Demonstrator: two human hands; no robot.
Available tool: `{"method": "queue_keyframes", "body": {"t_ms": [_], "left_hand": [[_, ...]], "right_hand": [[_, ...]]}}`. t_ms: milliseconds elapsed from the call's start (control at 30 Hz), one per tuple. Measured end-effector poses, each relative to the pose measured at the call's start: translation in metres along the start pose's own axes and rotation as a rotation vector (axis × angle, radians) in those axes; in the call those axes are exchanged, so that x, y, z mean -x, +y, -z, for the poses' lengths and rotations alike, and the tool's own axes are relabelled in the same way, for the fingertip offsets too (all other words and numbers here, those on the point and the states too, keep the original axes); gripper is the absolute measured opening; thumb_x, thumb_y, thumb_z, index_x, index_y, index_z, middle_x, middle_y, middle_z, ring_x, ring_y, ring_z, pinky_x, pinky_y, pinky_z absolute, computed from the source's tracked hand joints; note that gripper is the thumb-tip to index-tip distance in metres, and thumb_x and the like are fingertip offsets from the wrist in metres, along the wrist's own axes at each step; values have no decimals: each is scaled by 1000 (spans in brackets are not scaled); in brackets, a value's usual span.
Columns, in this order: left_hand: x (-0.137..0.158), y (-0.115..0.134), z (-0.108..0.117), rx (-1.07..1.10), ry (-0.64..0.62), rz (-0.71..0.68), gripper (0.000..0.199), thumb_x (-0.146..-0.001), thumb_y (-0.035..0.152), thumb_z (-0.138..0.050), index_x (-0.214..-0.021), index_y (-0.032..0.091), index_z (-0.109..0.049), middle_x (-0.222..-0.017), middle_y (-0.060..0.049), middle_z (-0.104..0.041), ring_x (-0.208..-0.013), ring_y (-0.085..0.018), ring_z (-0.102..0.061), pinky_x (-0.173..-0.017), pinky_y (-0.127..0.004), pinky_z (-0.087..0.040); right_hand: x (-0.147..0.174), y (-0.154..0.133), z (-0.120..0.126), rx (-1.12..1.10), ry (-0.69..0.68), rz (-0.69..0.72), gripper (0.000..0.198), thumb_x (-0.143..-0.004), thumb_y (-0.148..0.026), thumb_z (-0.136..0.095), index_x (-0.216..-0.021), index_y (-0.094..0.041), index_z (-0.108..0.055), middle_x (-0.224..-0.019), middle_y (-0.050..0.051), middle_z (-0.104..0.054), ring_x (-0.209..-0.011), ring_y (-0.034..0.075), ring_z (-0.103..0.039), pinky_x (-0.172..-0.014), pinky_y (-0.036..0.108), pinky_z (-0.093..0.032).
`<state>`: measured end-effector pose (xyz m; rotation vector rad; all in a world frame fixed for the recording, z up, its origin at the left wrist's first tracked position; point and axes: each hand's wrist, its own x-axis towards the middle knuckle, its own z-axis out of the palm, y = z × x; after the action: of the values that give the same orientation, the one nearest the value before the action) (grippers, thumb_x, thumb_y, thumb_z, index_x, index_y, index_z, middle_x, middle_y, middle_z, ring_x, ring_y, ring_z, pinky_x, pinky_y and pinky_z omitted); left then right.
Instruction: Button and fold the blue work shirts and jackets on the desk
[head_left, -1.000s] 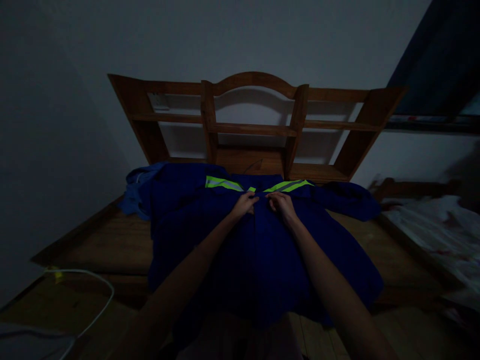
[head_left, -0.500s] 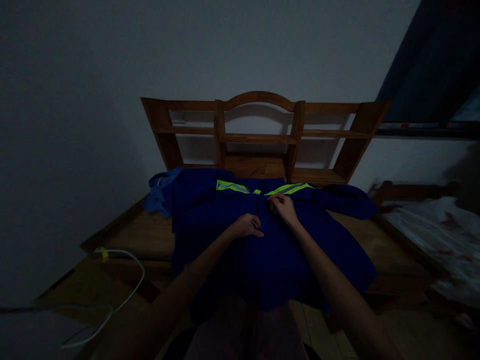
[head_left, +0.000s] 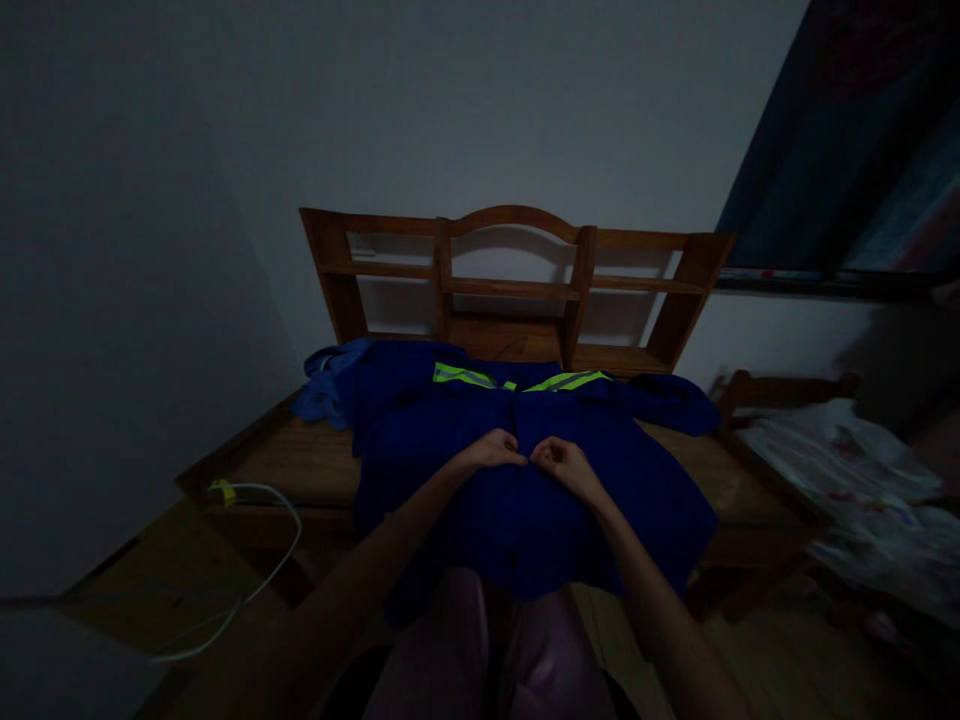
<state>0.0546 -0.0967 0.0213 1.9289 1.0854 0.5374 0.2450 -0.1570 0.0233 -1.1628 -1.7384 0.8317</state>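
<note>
A dark blue work jacket (head_left: 450, 420) with yellow-green and grey reflective strips (head_left: 568, 381) across its chest lies spread over a wooden desk. My left hand (head_left: 495, 449) rests on the front of the jacket, thumb and fingers pinched at its middle seam. Just to the right, my right hand (head_left: 562, 465) also pinches the cloth along that seam, its fingertips almost meeting the left ones. Any button or zip between the fingertips is too dark and small to make out.
A wooden shelf unit (head_left: 514, 290) stands along the desk's back, against the wall. Lighter blue cloth (head_left: 322, 390) lies at the left. A white cable (head_left: 289, 540) loops by the left edge. To the right are a wooden chair (head_left: 791, 388) and clear plastic bags (head_left: 847, 450).
My right hand has come down from near the reflective strip to beside my left hand at the middle seam. My left hand stays nearly in place. The view has shifted slightly.
</note>
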Motion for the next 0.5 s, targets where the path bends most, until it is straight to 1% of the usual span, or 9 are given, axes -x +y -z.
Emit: {"method": "queue_keyframes", "body": {"t_ms": [67, 167, 267, 400, 500], "left_hand": [[1, -1, 1, 3, -7, -3, 36, -54, 47, -68, -56, 15, -52, -51, 6, -44, -48, -8, -37, -45, -19, -25], [2, 2, 4, -3, -29, -5, 37, -52, 47, -71, -55, 15, -52, -51, 6, -45, -47, -8, -37, -44, -20, -24], [5, 9, 11, -53, -107, -38, 39, -49, 48, -75, -55, 15, -54, -51, 5, -48, -48, -9, -39, -45, -21, -24], [5, 19, 22, -103, -216, -94, 40, -55, 53, -71, -58, 15, -58, -56, 3, -52, -50, -10, -42, -47, -20, -26], [1, 24, 25, -135, -246, -53, 42, -55, 55, -70, -57, 15, -58, -53, 4, -50, -49, -10, -40, -47, -20, -27]], "right_hand": [[2, -1, 1, -9, -31, 31, 17, -70, -30, -61, -81, -17, -64, -70, 2, -61, -61, 12, -52, -53, 20, -38], [5, -4, 2, -21, -42, 47, 21, -70, -33, -64, -83, -17, -65, -71, 2, -60, -63, 12, -52, -54, 21, -38], [6, -6, 2, -21, -57, 44, 22, -70, -37, -65, -81, -17, -65, -71, 2, -61, -64, 13, -53, -54, 21, -38], [7, -8, 3, -42, -12, 25, 25, -72, -41, -64, -79, -17, -65, -68, 2, -60, -61, 13, -52, -53, 21, -38], [8, -9, 3, -89, 26, 6, 26, -73, -43, -62, -79, -18, -64, -63, 1, -58, -54, 11, -50, -49, 21, -36]]}}
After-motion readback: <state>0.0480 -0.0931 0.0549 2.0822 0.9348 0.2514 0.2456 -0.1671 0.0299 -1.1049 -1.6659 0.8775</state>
